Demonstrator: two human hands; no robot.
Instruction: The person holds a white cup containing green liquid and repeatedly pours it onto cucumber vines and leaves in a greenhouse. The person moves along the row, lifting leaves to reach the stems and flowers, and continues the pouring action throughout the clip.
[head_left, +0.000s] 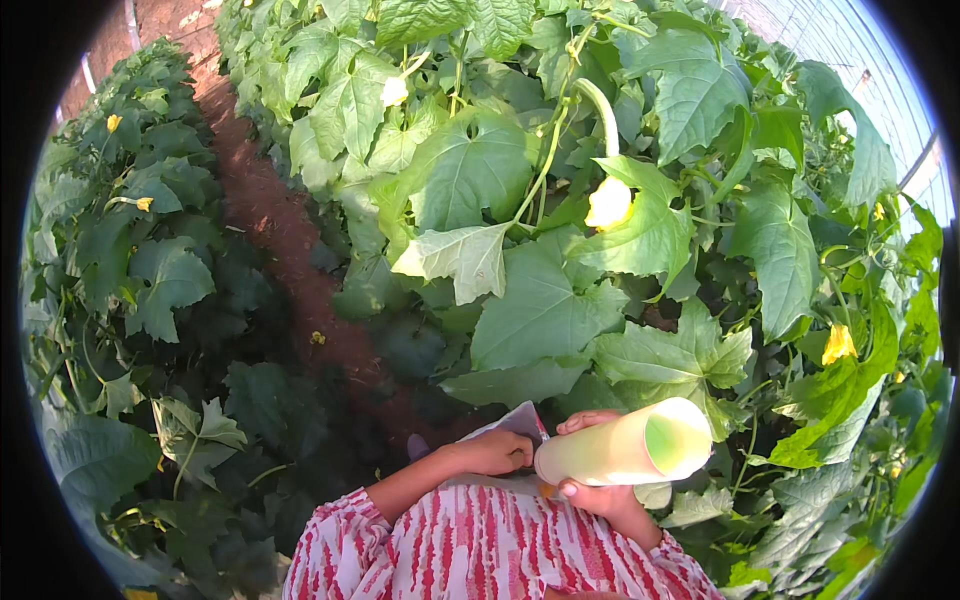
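Observation:
My right hand (615, 504) grips a pale, translucent tube-shaped container (600, 454) from below, fingers on its far side and thumb on its near side. Its wide mouth faces up and right, and green shows inside. To the left of the container, my left hand (491, 452) is curled at the edge of a greyish cloth pouch or apron (510, 421) at my waist; whether its fingers hold anything is hidden. Ahead, a slender young gourd (600, 112) hangs from a vine, with a bright yellow flower (610, 204) below its tip.
Broad lobed leaves (547, 307) crowd close in front of my hands. More yellow flowers (838, 345) dot the vines on the right. A reddish soil path (277, 217) runs between this row and a lower leafy row (161, 277). Greenhouse film (862, 67) curves along the upper right.

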